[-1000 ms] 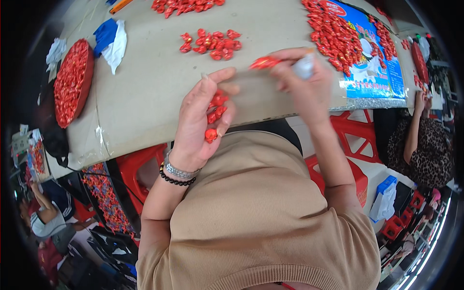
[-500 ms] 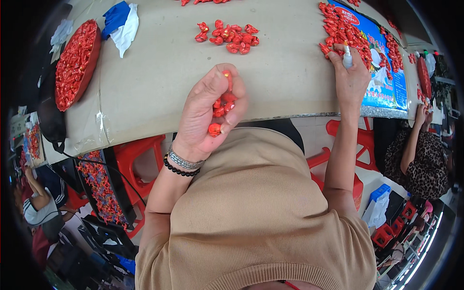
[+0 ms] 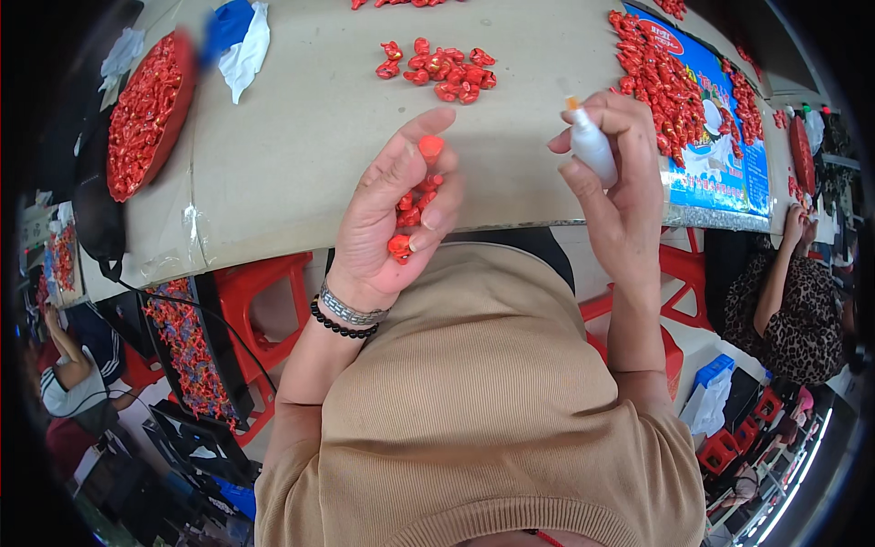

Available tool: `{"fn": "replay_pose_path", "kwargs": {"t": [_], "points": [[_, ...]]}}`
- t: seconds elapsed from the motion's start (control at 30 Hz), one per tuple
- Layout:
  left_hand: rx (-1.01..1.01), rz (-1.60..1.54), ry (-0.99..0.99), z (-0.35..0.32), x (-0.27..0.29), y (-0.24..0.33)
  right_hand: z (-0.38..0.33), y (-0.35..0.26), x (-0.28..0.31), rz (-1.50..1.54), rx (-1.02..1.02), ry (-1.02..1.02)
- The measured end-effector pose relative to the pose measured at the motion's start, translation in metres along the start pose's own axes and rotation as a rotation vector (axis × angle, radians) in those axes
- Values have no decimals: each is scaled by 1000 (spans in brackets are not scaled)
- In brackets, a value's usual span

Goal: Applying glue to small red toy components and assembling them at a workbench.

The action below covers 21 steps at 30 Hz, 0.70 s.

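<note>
My left hand (image 3: 372,223) is closed loosely around several small glossy red pieces (image 3: 412,211), palm turned up. Between its thumb and index finger stands another red piece (image 3: 431,148), its flat round end showing. My right hand (image 3: 633,196), to the right above the table's near edge, grips a small white squeeze bottle (image 3: 594,153) with an orange tip. The bottle's tip points up, apart from the left hand. Beyond the left hand, a loose group of red pieces (image 3: 447,71) lies on the table (image 3: 301,137); their exact kind is too small to tell.
A red tray (image 3: 187,100) heaped with red pieces stands at far left, beside blue and white cloths (image 3: 244,59). More red pieces (image 3: 661,82) cover a blue printed sheet (image 3: 752,169) at right. Red stools (image 3: 273,292) stand below the table. Another person (image 3: 793,310) works at far right.
My right hand has moved left and nearer with the bottle, away from the pieces on the blue sheet. In my left hand, the piece at the thumb has turned, showing its round end.
</note>
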State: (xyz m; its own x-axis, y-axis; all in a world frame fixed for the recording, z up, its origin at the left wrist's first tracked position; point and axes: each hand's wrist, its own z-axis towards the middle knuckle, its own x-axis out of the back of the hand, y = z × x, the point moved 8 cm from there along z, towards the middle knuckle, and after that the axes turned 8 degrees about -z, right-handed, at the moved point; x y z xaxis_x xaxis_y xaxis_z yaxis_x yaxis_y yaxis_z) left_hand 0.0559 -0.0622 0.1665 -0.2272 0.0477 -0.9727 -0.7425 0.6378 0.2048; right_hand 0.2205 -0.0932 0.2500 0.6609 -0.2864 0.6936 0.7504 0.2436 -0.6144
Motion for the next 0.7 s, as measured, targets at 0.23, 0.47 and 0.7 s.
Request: {"fn": "replay_pose_path", "kwargs": {"t": [0.23, 0.47, 0.7], "points": [[41, -34, 62, -4, 8, -7, -10, -11, 10, 215, 31, 223], [1, 93, 155, -7, 7, -7, -9, -35, 7, 37, 243, 201], [-29, 246, 212, -9, 11, -6, -8, -40, -1, -84, 308, 190]]}}
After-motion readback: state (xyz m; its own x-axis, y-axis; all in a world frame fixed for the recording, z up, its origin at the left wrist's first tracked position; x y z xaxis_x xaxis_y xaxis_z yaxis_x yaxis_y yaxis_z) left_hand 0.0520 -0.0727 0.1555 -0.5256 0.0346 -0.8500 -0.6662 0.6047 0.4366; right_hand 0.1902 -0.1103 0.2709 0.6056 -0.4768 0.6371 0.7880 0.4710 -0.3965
